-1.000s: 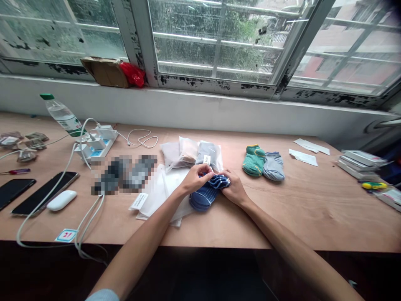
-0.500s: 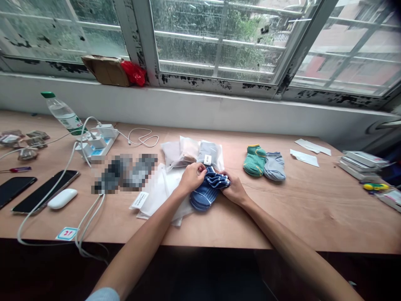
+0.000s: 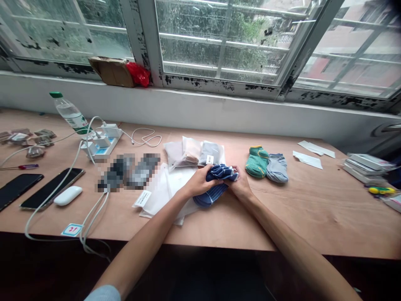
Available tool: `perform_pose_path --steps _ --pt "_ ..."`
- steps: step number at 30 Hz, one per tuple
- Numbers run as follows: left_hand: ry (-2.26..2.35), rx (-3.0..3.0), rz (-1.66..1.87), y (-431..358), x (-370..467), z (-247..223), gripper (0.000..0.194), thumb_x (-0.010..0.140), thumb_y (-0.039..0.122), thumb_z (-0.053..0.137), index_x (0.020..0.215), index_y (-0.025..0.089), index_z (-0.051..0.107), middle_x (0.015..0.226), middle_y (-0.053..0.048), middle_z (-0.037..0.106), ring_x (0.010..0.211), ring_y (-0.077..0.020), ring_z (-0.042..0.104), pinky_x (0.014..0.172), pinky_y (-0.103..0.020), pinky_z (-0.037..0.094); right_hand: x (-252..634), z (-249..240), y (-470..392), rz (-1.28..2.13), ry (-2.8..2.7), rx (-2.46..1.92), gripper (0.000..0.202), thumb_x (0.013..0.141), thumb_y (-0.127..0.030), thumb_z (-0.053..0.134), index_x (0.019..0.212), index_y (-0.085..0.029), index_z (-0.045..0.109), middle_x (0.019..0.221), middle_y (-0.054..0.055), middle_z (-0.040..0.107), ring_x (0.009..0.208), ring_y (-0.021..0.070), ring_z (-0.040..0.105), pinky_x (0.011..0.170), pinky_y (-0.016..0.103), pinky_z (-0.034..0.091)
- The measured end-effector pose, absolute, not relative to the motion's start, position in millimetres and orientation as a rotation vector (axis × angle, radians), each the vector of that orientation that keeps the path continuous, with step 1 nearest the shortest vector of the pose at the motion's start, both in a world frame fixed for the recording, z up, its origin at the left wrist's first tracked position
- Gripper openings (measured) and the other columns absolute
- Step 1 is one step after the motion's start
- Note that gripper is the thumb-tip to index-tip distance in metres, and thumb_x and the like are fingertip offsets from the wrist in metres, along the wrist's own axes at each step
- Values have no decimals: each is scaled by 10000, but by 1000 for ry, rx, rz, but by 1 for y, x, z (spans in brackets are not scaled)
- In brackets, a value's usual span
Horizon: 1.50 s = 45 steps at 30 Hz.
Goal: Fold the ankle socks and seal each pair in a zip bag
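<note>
Blue striped socks (image 3: 210,195) are bunched between my two hands, just over the table's front middle. My left hand (image 3: 202,180) is closed on their left side, thumb across the folded cuffs. On the right side my right hand (image 3: 241,184) grips the gathered cuffs, its fingers partly hidden behind the fabric. Flat translucent bags (image 3: 166,188) lie under and beside my left forearm. Behind my hands are filled bags, one holding something grey (image 3: 209,152) with a white label. To the right sit folded green socks (image 3: 257,161) and grey socks (image 3: 277,168).
Left on the wooden table (image 3: 313,217) are phones (image 3: 52,188), a white mouse (image 3: 68,195), a power strip (image 3: 108,146) with cables and a tilted bottle (image 3: 72,115). White paper strips (image 3: 307,159) and stacked boxes (image 3: 368,167) lie to the right. A window stands behind.
My left hand has moved from pinching at the socks' top edge to wrapping round the bunched cuffs. The socks are gathered more tightly and shifted slightly right. The camera view has shifted a little.
</note>
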State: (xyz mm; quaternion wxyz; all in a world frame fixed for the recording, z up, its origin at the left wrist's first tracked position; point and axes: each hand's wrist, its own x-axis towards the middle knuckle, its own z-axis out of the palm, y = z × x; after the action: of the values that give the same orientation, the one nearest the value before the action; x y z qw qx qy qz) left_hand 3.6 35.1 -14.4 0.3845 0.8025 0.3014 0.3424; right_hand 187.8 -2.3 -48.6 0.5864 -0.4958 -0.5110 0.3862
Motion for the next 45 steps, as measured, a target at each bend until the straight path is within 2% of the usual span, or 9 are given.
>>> perform_pose_path --steps 3,6,9,14,18,21,26,40,45 --pt "857 2053 985 35 7 -17 261 914 388 515 1108 216 539 906 -21 667 815 -173 625 784 -295 468 182 -44 -4 1180 -972 -1002 439 624 -300 832 987 -218 598 934 8 687 824 179 630 762 312 508" --pt "921 2024 1095 33 11 -16 257 942 390 462 1139 235 513 909 -10 666 797 -163 623 765 -278 466 179 -39 -9 1527 -865 -883 306 724 -329 772 972 -197 651 938 27 709 820 175 661 783 319 535" --pt "969 2024 1141 31 14 -12 271 945 395 453 1161 240 505 938 -13 673 812 -165 630 762 -269 470 177 -39 -13 1713 -863 -840 320 728 -276 777 1016 -188 668 986 46 723 850 188 690 820 350 553" --pt "1373 2157 1005 39 2 -5 383 943 506 385 955 195 608 822 -71 684 770 -209 650 711 -288 463 175 -44 -13 1662 -850 -875 393 735 -267 773 1095 -197 631 1105 82 709 923 245 706 778 401 591" --pt "1654 2289 511 45 -13 -9 454 902 501 405 676 167 612 680 -129 654 713 -262 653 623 -298 426 176 -43 -9 1540 -762 -954 427 794 -366 717 1171 -242 561 1145 76 696 933 266 705 678 442 619" --pt "1583 2317 271 43 -17 -16 426 839 491 477 561 178 555 578 -109 607 626 -253 628 545 -277 369 177 -41 -9 1510 -754 -957 434 794 -369 718 1177 -268 542 1139 59 696 910 257 710 656 443 626" --pt "1502 2292 321 39 -13 -16 346 766 327 524 464 187 427 465 -30 489 494 -169 522 488 -249 267 176 -39 -12 1520 -799 -862 600 695 -221 803 1226 -269 527 1173 58 687 1032 267 678 806 463 609" --pt "1469 2284 609 7 -18 69 293 756 284 521 489 178 467 492 -24 507 504 -148 498 504 -274 281 177 -38 -13 1588 -793 -836 424 710 -256 788 1107 -228 643 1138 50 695 945 225 675 840 408 576" --pt "1723 2487 661 11 -2 75 263 876 306 432 764 154 615 710 -106 635 701 -251 619 632 -313 409 187 -37 -7 1524 -712 -852 314 782 -322 726 1076 -251 641 1050 21 714 841 190 692 679 328 597"
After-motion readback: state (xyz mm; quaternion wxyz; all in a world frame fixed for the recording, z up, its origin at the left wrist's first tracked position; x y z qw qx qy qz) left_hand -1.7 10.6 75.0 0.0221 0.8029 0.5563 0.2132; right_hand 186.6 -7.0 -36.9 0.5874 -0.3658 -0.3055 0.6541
